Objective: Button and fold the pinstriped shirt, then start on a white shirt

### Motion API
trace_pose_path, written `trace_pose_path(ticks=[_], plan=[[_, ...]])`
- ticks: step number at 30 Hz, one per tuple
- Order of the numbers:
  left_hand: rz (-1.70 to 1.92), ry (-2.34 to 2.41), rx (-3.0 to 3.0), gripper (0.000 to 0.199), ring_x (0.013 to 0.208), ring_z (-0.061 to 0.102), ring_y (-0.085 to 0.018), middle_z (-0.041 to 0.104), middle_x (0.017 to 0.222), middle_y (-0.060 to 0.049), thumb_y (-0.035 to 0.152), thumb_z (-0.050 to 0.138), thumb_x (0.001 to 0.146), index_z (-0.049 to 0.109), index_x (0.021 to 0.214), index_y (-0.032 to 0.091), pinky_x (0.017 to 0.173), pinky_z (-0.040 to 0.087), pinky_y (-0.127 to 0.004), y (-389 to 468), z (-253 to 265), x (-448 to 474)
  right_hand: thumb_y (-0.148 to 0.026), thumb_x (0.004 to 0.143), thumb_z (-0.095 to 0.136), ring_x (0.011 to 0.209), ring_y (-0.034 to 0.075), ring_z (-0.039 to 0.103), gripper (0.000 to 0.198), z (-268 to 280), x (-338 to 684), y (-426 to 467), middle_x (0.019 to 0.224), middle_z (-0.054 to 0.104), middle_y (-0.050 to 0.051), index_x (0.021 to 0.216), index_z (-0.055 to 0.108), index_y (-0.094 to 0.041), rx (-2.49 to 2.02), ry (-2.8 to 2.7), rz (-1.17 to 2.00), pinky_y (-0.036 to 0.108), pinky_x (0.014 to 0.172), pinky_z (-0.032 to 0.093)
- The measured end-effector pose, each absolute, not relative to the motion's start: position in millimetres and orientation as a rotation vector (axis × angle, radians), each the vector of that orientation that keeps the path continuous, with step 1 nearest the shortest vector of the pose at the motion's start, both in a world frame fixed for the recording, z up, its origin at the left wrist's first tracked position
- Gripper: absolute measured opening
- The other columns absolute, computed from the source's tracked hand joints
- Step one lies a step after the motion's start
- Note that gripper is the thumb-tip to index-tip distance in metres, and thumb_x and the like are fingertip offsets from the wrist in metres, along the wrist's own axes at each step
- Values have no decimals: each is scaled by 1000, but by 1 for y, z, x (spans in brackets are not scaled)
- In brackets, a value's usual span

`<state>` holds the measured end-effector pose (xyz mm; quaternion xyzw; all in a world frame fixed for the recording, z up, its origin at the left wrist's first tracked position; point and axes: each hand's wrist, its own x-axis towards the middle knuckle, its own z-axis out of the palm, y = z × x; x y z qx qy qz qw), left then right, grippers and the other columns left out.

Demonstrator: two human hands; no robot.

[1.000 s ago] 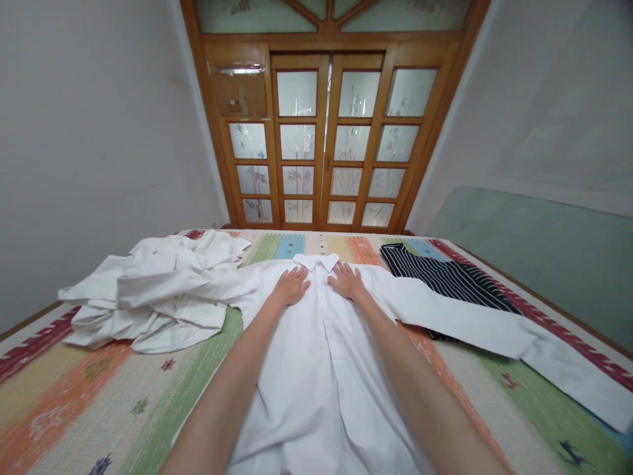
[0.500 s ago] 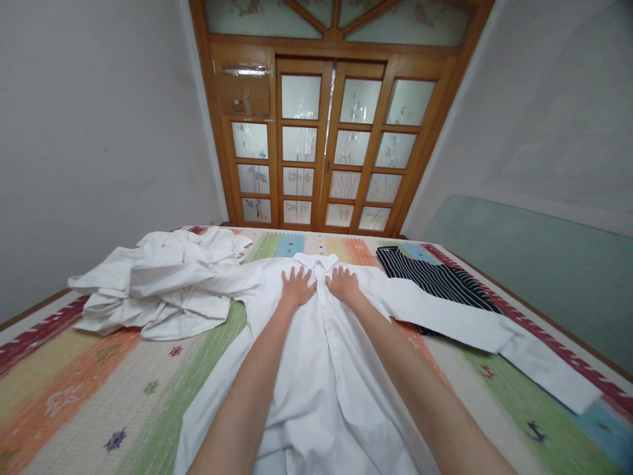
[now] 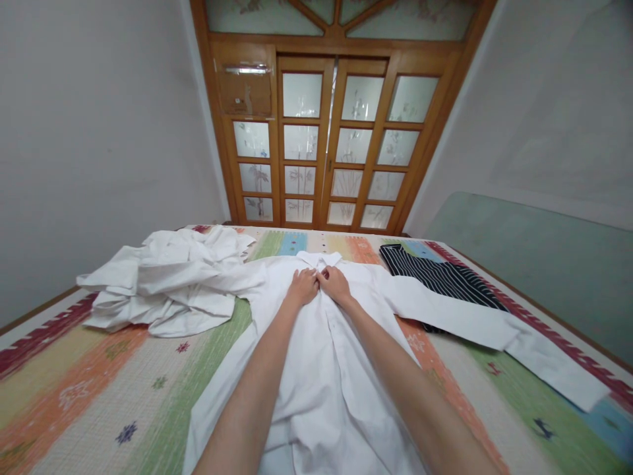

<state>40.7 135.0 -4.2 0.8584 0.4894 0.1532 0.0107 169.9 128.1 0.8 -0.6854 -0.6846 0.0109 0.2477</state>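
A white button-up shirt (image 3: 309, 369) lies front up with its collar at the far end and its right-hand sleeve stretched out. Just below the collar, my left hand (image 3: 304, 286) and my right hand (image 3: 333, 284) meet at the front opening. The fingers of both are bent inward and pinch the shirt's front edges. Whether a button is between the fingertips is too small to make out. Under the outstretched sleeve lies a folded black-and-white striped garment (image 3: 440, 277), partly covered.
A heap of crumpled white clothes (image 3: 173, 280) lies at the left, touching the shirt's other sleeve. Everything rests on a colourful striped bed cover (image 3: 148, 389). A pale green headboard-like panel (image 3: 534, 251) stands at the right, and wooden glass-paned doors (image 3: 326, 145) close off the back.
Both hands have come together from lying spread on either side of the collar. Their fingers have closed on the shirt's front opening.
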Motion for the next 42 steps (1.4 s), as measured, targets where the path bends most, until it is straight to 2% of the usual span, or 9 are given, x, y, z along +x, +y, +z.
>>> trace_pose_path(ticks=[4, 15, 23, 27, 32, 37, 42], plan=[[499, 1529, 2669, 37, 131, 43, -22, 52, 141, -6, 25, 32, 97, 56, 126, 23, 112, 26, -48, 135, -4, 40, -22, 88, 52, 91, 18, 57, 15, -9, 173, 129, 93, 64, 8, 88, 65, -16, -1847, -1855, -3, 24, 80, 41], [505, 1509, 2612, 40, 131, 42, -23, 52, 141, -4, 21, 37, 95, 55, 130, 29, 112, 26, -50, 140, -3, 38, -28, 80, 58, 83, 17, 55, 13, -12, 174, 130, 83, 60, 4, 79, 63, -17, -1727, -1785, 69, 24, 76, 39], [525, 1527, 2580, 36, 130, 44, -27, 52, 140, -7, 21, 37, 96, 57, 125, 29, 110, 23, -61, 139, -4, 41, -22, 76, 63, 82, 19, 54, 6, -19, 174, 133, 82, 60, 5, 77, 63, -16, -1703, -1720, 6, 25, 72, 38], [522, 1538, 2530, 34, 130, 43, -29, 52, 141, -6, 25, 36, 97, 57, 124, 30, 106, 17, -71, 136, 0, 42, -17, 78, 60, 77, 17, 55, 6, -20, 177, 135, 79, 61, 5, 74, 64, -15, -1663, -1691, 67, 24, 70, 38], [623, 1604, 2431, 28, 121, 50, -30, 60, 128, -8, 26, 40, 96, 62, 113, 26, 103, 13, -76, 135, 4, 52, -14, 79, 57, 71, 15, 55, 12, -21, 181, 138, 75, 63, 4, 70, 65, -15, -1578, -1615, 179, 23, 69, 38], [677, 1724, 2407, 21, 112, 55, -29, 66, 114, -12, 18, 44, 91, 65, 97, 18, 106, 16, -70, 133, 3, 67, -13, 77, 56, 70, 16, 55, 14, -22, 181, 141, 73, 64, 5, 67, 65, -15, -1572, -1568, 187, 23, 68, 39], [689, 1613, 2525, 19, 109, 57, -26, 67, 109, -12, 17, 46, 90, 64, 96, 16, 104, 32, -49, 132, 3, 69, -13, 77, 53, 70, 15, 55, 16, -20, 181, 140, 71, 64, 4, 64, 63, -16, -1556, -1499, 211, 23, 68, 38]])
